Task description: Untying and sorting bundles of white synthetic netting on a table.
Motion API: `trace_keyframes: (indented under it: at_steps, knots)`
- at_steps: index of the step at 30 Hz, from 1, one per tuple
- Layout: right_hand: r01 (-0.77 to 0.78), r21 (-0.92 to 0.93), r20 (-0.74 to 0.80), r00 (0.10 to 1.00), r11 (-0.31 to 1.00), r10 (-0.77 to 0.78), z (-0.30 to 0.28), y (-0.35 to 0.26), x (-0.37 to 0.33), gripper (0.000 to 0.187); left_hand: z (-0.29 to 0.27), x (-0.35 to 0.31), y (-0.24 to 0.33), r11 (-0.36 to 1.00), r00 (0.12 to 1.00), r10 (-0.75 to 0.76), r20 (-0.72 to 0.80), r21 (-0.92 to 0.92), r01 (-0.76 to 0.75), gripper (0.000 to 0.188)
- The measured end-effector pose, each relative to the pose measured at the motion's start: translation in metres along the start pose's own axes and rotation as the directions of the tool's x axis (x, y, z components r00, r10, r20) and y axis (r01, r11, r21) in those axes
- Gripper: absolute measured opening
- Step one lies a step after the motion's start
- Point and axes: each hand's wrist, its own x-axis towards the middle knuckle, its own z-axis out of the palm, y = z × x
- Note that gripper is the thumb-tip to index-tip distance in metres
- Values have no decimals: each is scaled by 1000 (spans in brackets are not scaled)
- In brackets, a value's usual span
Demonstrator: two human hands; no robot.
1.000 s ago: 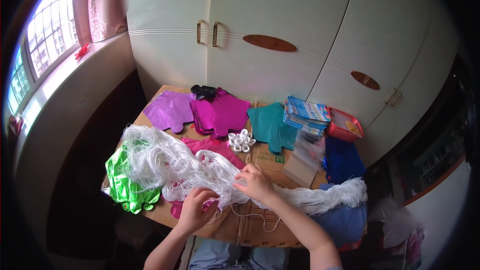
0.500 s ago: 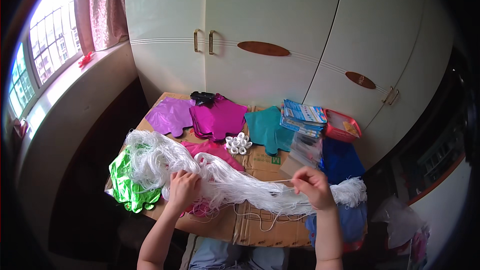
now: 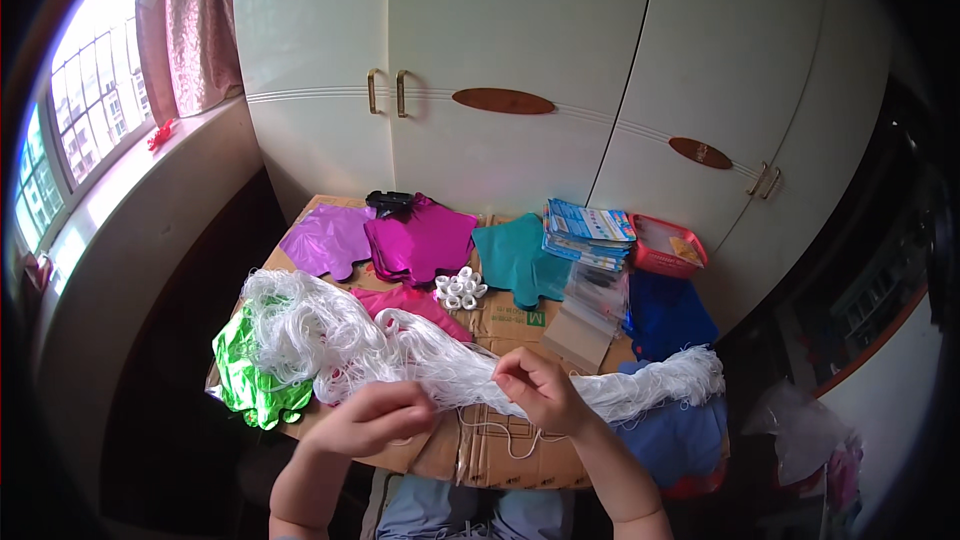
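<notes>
A long, loose hank of white string (image 3: 420,355) lies across the cardboard-topped table, bunched at its left end and tapering to a frayed tuft on the right. My left hand (image 3: 375,418) is in front of its middle, fingers curled together; what they hold, if anything, is hidden. Over the hank further right, my right hand (image 3: 540,390) pinches thumb against fingers, and any strand between them is too fine to make out. One loose loop of string (image 3: 515,445) hangs onto the cardboard (image 3: 440,455) below. Several small white string coils (image 3: 461,290) sit beyond the hank.
Flat foil shapes lie around: light purple (image 3: 328,238), magenta (image 3: 425,235), teal (image 3: 520,255), pink (image 3: 410,308) and green (image 3: 245,360). Blue printed packets (image 3: 590,225), a red plastic box (image 3: 668,245) and clear bags (image 3: 590,310) stand back right. A white cabinet (image 3: 500,160) rises behind.
My right hand has moved left, away from the frayed end toward the middle. My left hand has come off the hank, nearer to me. The strand stretched from my right hand no longer shows.
</notes>
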Motion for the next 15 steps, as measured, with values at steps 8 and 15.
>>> trace_keyframes:
  at_steps: [8, 15]
  knots:
    - [148, -494, -83, 973, 857, -216, -1, 120, -2, 15, -81, -116, 73, 852, 865, 288, -412, 523, -35, 11]
    - [64, -657, -90, 983, 751, -163, -7, 126, -5, 16, -154, -214, 103, 861, 337, 495, -801, 398, -317, 14]
